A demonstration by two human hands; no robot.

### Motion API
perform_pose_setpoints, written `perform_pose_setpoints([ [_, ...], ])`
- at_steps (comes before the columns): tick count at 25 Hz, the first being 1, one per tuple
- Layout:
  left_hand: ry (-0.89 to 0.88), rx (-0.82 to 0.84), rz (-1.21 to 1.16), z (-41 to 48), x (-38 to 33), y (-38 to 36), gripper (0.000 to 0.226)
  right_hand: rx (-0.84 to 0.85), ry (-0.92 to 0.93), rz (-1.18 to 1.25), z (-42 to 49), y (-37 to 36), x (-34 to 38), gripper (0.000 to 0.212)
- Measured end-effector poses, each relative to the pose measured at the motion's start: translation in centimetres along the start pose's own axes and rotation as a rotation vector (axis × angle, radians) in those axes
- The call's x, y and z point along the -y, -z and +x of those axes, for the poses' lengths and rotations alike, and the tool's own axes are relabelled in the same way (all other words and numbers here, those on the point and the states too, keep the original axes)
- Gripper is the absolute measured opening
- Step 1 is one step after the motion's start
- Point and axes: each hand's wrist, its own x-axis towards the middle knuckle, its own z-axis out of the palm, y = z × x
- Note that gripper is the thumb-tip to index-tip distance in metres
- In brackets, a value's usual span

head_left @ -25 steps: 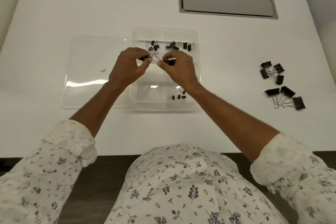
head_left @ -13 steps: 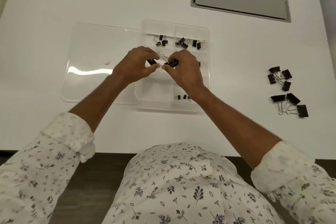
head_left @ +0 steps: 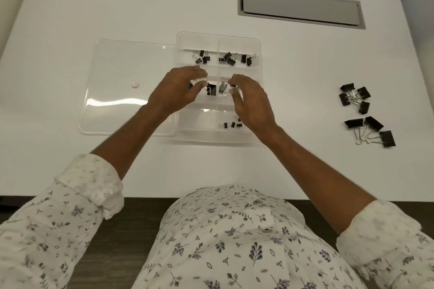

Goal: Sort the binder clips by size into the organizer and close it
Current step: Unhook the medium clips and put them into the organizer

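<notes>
The clear organizer (head_left: 256, 91) lies open on the white table, its lid (head_left: 122, 70) flat to the left. Small black clips sit in the far left (head_left: 202, 57), far right (head_left: 234, 58) and near right (head_left: 232, 125) compartments. My left hand (head_left: 176, 91) and right hand (head_left: 252, 103) hover over the middle row with fingers apart. One medium clip (head_left: 211, 89) lies free in the middle left compartment. Another (head_left: 224, 88) lies in the middle right one, at my right fingertips. A dark clip part shows under my left fingers.
Two loose groups of larger black binder clips lie on the table to the right, one (head_left: 354, 97) farther and one (head_left: 371, 130) nearer. A grey cable hatch (head_left: 300, 7) is set into the table at the back. The table's front edge runs just before my body.
Both hands pinched two tangled clips together over the organizer's middle. Now the hands have moved apart and spread their fingers, and the two clips lie in separate middle compartments.
</notes>
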Motion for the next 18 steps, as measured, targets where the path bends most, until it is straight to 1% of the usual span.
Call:
perform_pose_setpoints([
  [5, -0.035, 0.051, -0.011, 0.2, -4.9, -4.1, 0.033, -0.043, -0.113, -0.005, -3.7, 3.5, -4.5, 0.026],
  [10, 0.055, 0.015, 0.073, -0.2, -7.4, -7.3, 0.035, -0.119, -0.162, 0.020, -7.3, 6.6, -9.9, 0.028],
  [13, 0.041, 0.024, 0.065, -0.2, -10.7, -9.7, 0.038, -0.104, -0.164, -0.006, -9.5, 8.3, -13.0, 0.035],
  [16, -0.032, 0.065, 0.063, -0.2, -15.7, -14.4, 0.042, -0.054, -0.179, -0.039, -12.0, 10.8, -16.3, 0.038],
  [18, -0.038, 0.097, 0.043, -0.1, -18.5, -17.8, 0.043, -0.040, -0.181, -0.067, -13.6, 12.7, -18.7, 0.038],
])
